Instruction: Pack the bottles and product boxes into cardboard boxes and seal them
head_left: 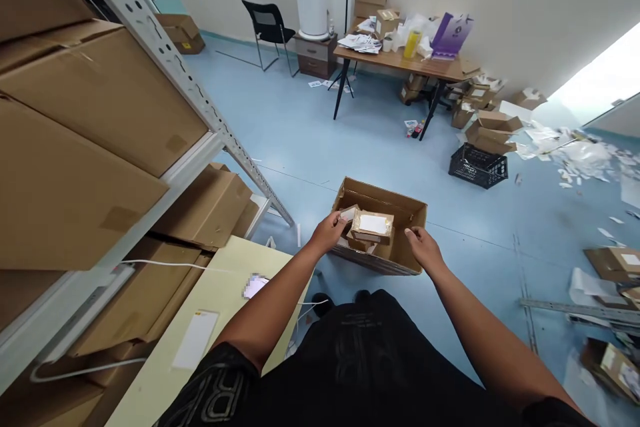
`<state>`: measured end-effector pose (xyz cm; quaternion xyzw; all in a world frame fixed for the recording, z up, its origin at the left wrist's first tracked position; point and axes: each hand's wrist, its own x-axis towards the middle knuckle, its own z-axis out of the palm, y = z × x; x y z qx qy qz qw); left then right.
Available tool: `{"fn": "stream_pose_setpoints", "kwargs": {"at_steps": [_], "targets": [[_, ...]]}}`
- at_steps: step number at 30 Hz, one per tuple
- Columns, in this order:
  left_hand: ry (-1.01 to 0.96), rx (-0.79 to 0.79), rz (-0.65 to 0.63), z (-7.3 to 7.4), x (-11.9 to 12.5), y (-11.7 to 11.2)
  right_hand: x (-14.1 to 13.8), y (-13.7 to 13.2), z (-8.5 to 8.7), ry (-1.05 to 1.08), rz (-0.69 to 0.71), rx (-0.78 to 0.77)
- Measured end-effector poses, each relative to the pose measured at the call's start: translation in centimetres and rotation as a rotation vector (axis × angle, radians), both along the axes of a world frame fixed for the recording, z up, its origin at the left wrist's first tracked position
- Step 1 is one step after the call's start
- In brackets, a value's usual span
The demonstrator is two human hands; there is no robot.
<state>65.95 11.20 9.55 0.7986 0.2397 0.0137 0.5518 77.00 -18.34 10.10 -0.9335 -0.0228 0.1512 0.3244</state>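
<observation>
A large open cardboard box [385, 197] is in front of me, with several small parcels inside. On top lies a small brown parcel [373, 225] bearing a white label. My left hand [326, 235] is closed at the box's near left side, its fingertips close to another white-labelled parcel [350, 213]. At the opposite side my right hand [424, 248] grips the right wall, thumb inside. The outer fingers of both hands are partly hidden. Whether the box rests on the floor or is held up, I cannot tell.
On my left stand a metal shelf [215, 123] of large cartons and a pale yellow table [165, 333] with a cable. Ahead are a wooden desk [400, 65], a black chair [267, 23] and a black crate [479, 167]. Scattered paper and boxes [617, 263] lie right.
</observation>
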Motion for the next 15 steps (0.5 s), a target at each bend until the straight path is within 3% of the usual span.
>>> {"fn": "stream_pose_setpoints", "kwargs": {"at_steps": [4, 8, 11, 15], "targets": [[0.010, -0.046, 0.080, -0.8, -2.4, 0.8, 0.7, -0.6, -1.2, 0.040, 0.075, 0.016], [-0.012, -0.005, 0.264, -0.2, -5.1, 0.0, 3.8, 0.7, -2.0, 0.039, 0.206, 0.070], [0.002, 0.019, 0.418, 0.5, -7.6, -2.5, 6.3, 2.4, -2.7, 0.065, 0.377, 0.111], [0.041, 0.011, 0.648, 1.2, -11.5, -7.7, 8.7, 4.3, -3.5, 0.096, 0.579, 0.177]]}}
